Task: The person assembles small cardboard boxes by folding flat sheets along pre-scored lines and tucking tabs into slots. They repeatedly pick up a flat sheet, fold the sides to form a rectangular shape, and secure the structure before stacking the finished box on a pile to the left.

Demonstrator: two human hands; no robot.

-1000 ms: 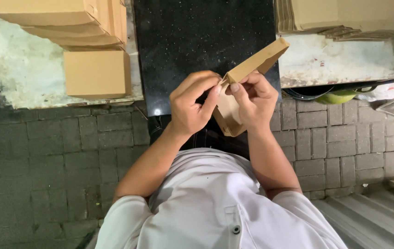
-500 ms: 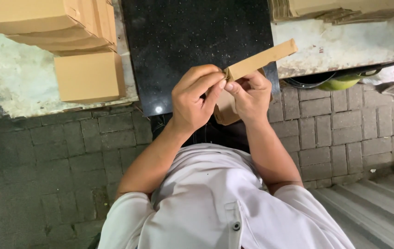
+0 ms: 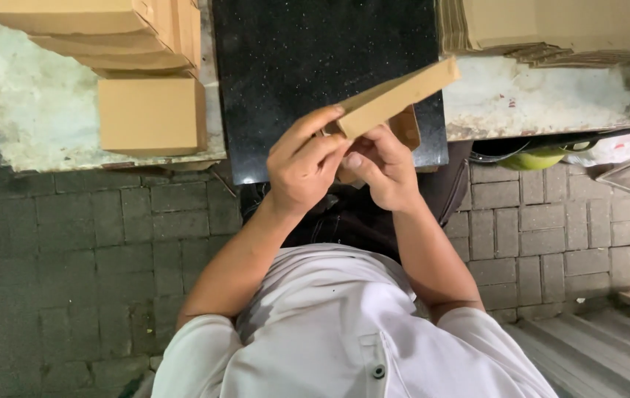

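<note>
I hold a flat folded cardboard piece (image 3: 396, 98) in front of me, above the near edge of the black tabletop (image 3: 315, 66). My left hand (image 3: 306, 166) is closed around its near end, fingers curled over the top and thumb pressed up beside the edge. My right hand (image 3: 383, 168) is also closed on it, pinching the same near end from the other side, so the two hands touch each other around the cardboard. Part of the piece hangs down behind my right hand, where I cannot see its shape well.

The long axis of the cardboard runs from my hands up and away to my right, its far end free in the air and tilted above the gap between the black tabletop and the pale slab (image 3: 536, 99) on the right. Both hands sit at the same end, so neither is nearer the free end by much; the right hand lies just on that side.

On my left, a small closed cardboard box (image 3: 151, 116) stands on a pale worn slab (image 3: 35, 110) under a stack of flat cartons (image 3: 101, 33). More flat cardboard sheets (image 3: 543, 26) lie on the right.
</note>
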